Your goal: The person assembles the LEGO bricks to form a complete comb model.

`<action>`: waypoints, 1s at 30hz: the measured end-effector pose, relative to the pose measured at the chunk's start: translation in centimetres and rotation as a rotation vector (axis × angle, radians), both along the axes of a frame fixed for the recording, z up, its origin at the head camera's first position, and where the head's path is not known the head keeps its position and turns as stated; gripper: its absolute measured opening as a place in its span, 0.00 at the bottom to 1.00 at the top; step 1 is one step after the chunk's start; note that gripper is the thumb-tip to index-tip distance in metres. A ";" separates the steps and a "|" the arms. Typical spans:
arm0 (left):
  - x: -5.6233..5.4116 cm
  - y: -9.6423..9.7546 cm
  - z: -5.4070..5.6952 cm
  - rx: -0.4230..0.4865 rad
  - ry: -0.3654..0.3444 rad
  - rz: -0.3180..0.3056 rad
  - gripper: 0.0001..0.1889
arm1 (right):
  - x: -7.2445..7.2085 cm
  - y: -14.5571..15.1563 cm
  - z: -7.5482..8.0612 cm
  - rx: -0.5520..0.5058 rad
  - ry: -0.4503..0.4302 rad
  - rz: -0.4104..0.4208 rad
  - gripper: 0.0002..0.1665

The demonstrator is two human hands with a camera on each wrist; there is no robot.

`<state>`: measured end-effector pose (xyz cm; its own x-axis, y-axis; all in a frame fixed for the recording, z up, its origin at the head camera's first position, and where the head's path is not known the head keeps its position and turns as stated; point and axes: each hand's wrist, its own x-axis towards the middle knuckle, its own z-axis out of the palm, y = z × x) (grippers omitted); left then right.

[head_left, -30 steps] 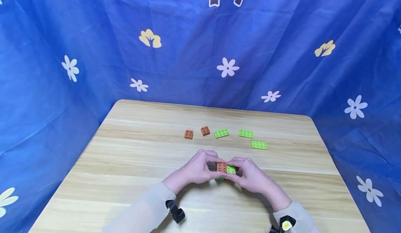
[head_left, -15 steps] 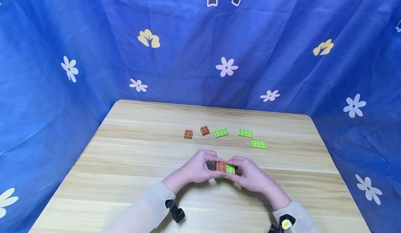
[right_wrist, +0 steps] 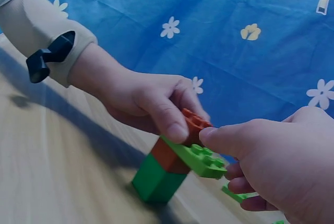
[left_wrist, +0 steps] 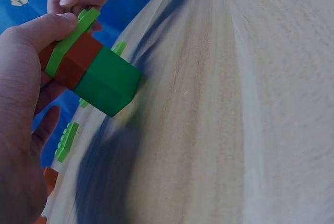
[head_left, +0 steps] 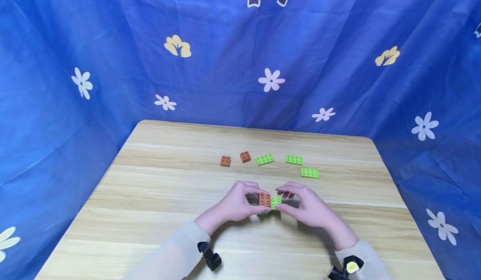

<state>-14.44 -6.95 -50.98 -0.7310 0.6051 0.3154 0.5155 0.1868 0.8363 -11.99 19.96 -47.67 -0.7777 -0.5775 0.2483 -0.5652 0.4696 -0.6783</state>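
Note:
My left hand (head_left: 240,200) pinches a brown 2x2 building brick (head_left: 264,199) between thumb and fingers. The brick sits at the left end of a light green plate (head_left: 276,202). Beneath the plate are another brown brick (right_wrist: 169,156) and, at the bottom, a dark green block (right_wrist: 156,182). The plate's right end juts out past the stack. My right hand (head_left: 308,207) is at that end, thumb tip right at the plate's near corner, fingers loosely bent and spread away from the thumb, nothing gripped between them.
Behind the hands on the wooden table (head_left: 158,179) lie two loose brown bricks (head_left: 225,161), a light green plate (head_left: 264,159), another plate (head_left: 294,159) and a third plate (head_left: 310,173). A blue patterned curtain (head_left: 225,83) surrounds the table's back and sides.
My right hand has let go of the stack: its thumb and fingers have spread apart and shifted slightly right. My left hand keeps its grip, and the stack stays in place.

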 end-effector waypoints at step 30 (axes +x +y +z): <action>0.5 0.0 0.2 -0.008 -0.050 0.031 0.16 | -5.4 6.9 -1.3 -0.007 0.066 -0.268 0.26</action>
